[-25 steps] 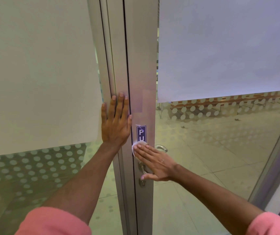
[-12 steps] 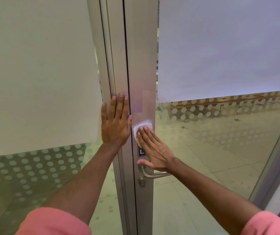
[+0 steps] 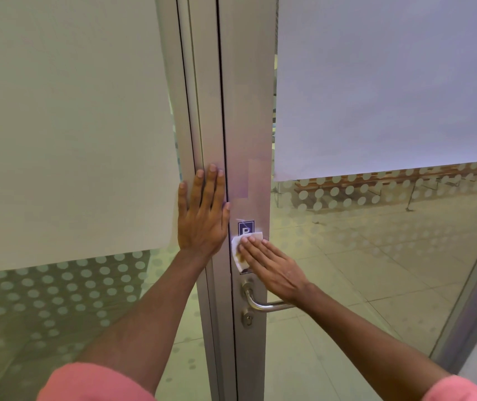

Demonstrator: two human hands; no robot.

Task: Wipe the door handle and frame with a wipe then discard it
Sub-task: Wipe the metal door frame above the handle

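Note:
My right hand (image 3: 272, 269) lies flat on the silver door frame (image 3: 246, 111), pressing a white wipe (image 3: 236, 248) with a brown stain against it, over the lower part of a blue sticker (image 3: 245, 227). The metal lever handle (image 3: 263, 302) sits just below that hand, with a keyhole (image 3: 248, 319) under it. My left hand (image 3: 202, 218) rests flat and open on the neighbouring frame post, fingers pointing up, holding nothing.
Frosted glass panels with dot patterns flank the frame: one on the left (image 3: 66, 125), one on the door at the right (image 3: 390, 82). A tiled floor (image 3: 361, 270) and benches show through the lower glass. Another frame post (image 3: 471, 299) slants at the far right.
My right hand slid the wipe up the frame above the sticker, then back down onto the sticker's lower part. The handle is uncovered. My left hand has not moved.

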